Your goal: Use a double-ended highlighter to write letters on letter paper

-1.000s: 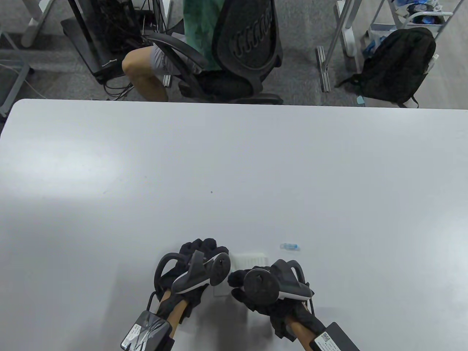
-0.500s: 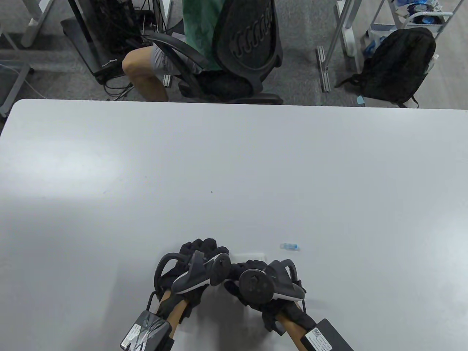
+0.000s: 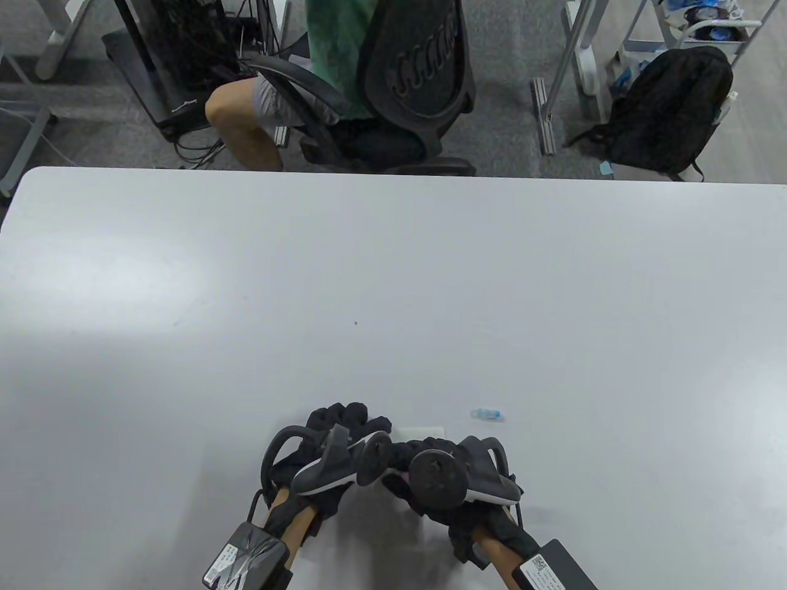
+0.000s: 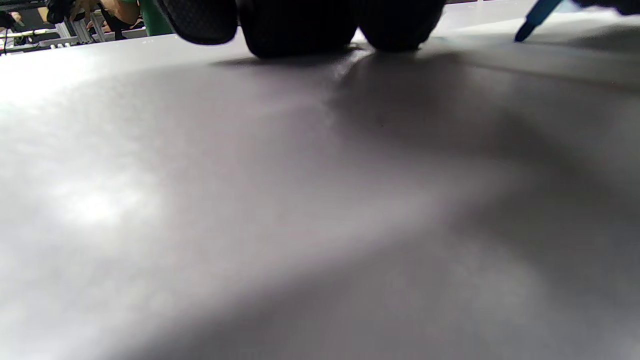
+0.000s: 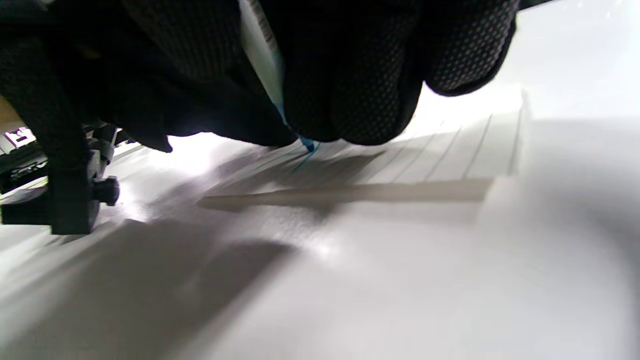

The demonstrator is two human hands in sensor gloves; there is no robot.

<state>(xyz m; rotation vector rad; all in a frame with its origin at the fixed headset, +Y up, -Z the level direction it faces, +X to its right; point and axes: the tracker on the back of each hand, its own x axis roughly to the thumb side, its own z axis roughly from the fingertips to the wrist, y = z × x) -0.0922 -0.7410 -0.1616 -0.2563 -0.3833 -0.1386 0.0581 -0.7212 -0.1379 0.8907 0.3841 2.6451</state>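
Note:
A small white lined letter paper [image 3: 425, 429] lies near the table's front edge, mostly covered by my hands. My right hand [image 3: 409, 453] grips a double-ended highlighter [image 5: 263, 60]. Its blue tip [image 5: 308, 145] touches the ruled lines of the paper [image 5: 450, 150], where a faint blue stroke shows. My left hand [image 3: 344, 419] rests just left of the sheet, with its fingertips [image 4: 300, 27] pressed down on the surface. The blue tip [image 4: 529, 24] also shows at the top right of the left wrist view. The highlighter's clear blue cap [image 3: 489, 415] lies loose to the right of the paper.
The grey table [image 3: 393, 276] stretches wide beyond my hands. Past its far edge a person sits in a black office chair [image 3: 418, 67]. A black backpack [image 3: 670, 110] lies on the floor at the back right.
My right hand moved left over the paper, close against my left hand, hiding most of the sheet. My left hand edged slightly forward.

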